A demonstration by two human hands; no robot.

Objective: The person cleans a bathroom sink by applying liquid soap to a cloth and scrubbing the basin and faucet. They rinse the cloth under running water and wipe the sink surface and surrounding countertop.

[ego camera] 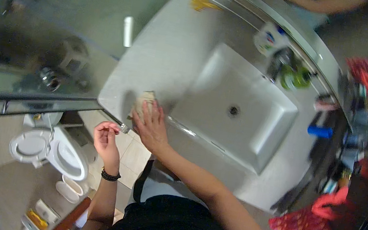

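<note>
My right hand (150, 127) lies over a crumpled beige cloth (146, 98), pressing it on the light countertop (166, 46) left of the washbasin. The white rectangular basin (203, 107) is set into that counter, with a dark drain hole (233, 111) in its floor. Off the counter's left front corner, my left hand (105, 140) hangs in the air with nothing in it, fingers loosely curled. A dark beaded bracelet (110, 175) circles that wrist.
Along the mirror side stand a white bottle (269, 39), the faucet (279, 63) and a green bottle (295, 78). A yellow object (202, 3) lies at the back. Blue cylinder (320, 131) sits right. A glass panel (93, 26) borders the left; a toilet (69, 156) stands below.
</note>
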